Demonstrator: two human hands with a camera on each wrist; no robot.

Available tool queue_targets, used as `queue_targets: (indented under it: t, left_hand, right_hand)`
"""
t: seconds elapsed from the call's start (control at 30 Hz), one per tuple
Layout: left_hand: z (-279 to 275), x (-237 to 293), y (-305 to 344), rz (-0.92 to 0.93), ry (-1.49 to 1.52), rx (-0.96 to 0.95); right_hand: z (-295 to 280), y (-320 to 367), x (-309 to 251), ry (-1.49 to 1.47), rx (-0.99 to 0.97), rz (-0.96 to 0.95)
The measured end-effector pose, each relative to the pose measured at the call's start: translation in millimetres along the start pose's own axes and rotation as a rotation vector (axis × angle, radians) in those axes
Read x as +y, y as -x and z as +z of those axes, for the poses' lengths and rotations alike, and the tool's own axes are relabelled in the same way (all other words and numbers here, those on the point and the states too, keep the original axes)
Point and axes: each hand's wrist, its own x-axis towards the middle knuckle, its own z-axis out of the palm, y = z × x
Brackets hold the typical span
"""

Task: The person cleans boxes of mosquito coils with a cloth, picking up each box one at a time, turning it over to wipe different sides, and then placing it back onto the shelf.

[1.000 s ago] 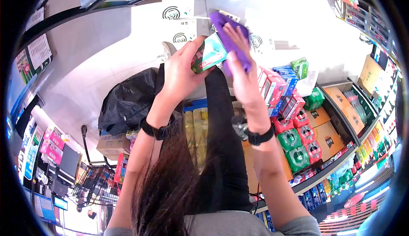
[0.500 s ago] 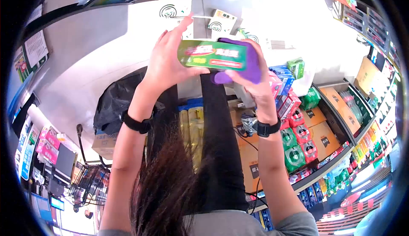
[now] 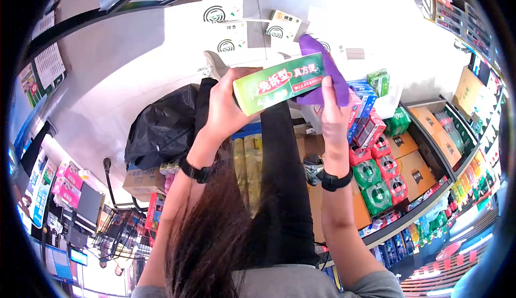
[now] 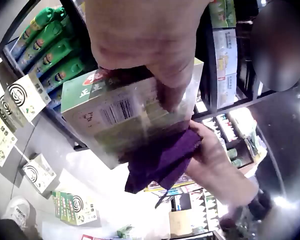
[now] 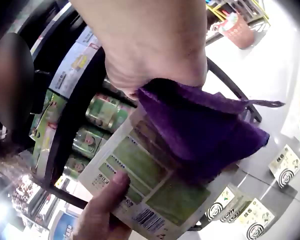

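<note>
Green box [image 3: 277, 84], contents hidden, in the grip of left hand [image 3: 223, 103], right hand [image 3: 335, 112] pinching purple cloth [image 3: 334, 71] against it

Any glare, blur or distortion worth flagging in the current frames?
Head view: fisheye bending with dark corners, floor partly blown out to white, yet large print on the green box reads clearly; left wrist: floor glare, small print soft; right wrist: lower-left glare, purple cloth dark in its folds.
</note>
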Motion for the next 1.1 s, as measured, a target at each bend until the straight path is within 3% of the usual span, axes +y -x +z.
queue_targets:
  t: [0.03, 0.07, 0.1, 0.17, 0.23, 0.3, 0.37, 0.4, 0.43, 0.5, 0.57, 0.67, 0.9, 0.97, 1.03, 1.1]
  left_hand:
    - [-2, -1, 0, 0.043, -0.053, 0.014]
    - [-4, -4, -3, 0.172, -0.122, 0.044]
    - [-5, -6, -3, 0.175, -0.127, 0.038]
    - [-6, -9, -4, 0.192, -0.19, 0.083]
    - [-5, -5, -2, 0.112, -0.123, 0.121]
    - [-6, 2, 1, 0.052, 0.0, 0.171]
    - [-8, 2, 5, 0.049, -0.043, 0.153]
    - [-9, 4, 7, 0.033, -0.063, 0.143]
    - [-9, 6, 8, 0.018, -0.083, 0.133]
    - [-7, 6, 10, 0.003, -0.1, 0.117]
    - [-4, 8, 10, -0.01, -0.056, 0.126]
    - [-5, 5, 10, 0.056, -0.002, 0.126]
    - [-6, 6, 0, 0.153, 0.018, 0.104]
    - [-3, -1, 2, 0.173, -0.02, 0.127]
    - [0, 2, 1, 0.15, -0.065, 0.125]
    - [4, 0, 1, 0.168, -0.177, 0.177]
  right_hand:
    - [0, -5, -3, 0.311, -0.036, -0.214]
    - [2, -4, -4, 0.475, -0.084, -0.346]
    - [6, -1, -4, 0.638, -0.132, -0.477]
    - [26, 17, -11, 0.725, -0.187, -0.509]
    - [42, 31, -20, 0.735, -0.315, -0.552]
    - [45, 31, -20, 0.793, -0.318, -0.642]
    - [33, 15, -19, 0.809, -0.256, -0.657]
    - [29, 9, -10, 0.655, -0.193, -0.577]
    - [20, -7, -9, 0.651, -0.175, -0.651]
    - [21, -9, -3, -0.042, -0.179, -0.219]
    - [19, -15, -4, 0.064, -0.138, -0.309]
    - [4, -22, -5, 0.054, 0.055, -0.012]
    - [0, -17, -16, 0.089, 0.161, -0.276]
    - [7, -8, -24, 0.241, 0.087, -0.416]
    - [15, -3, -23, 0.706, 0.034, -0.564]
    - [33, 8, -16, 0.435, -0.049, -0.504]
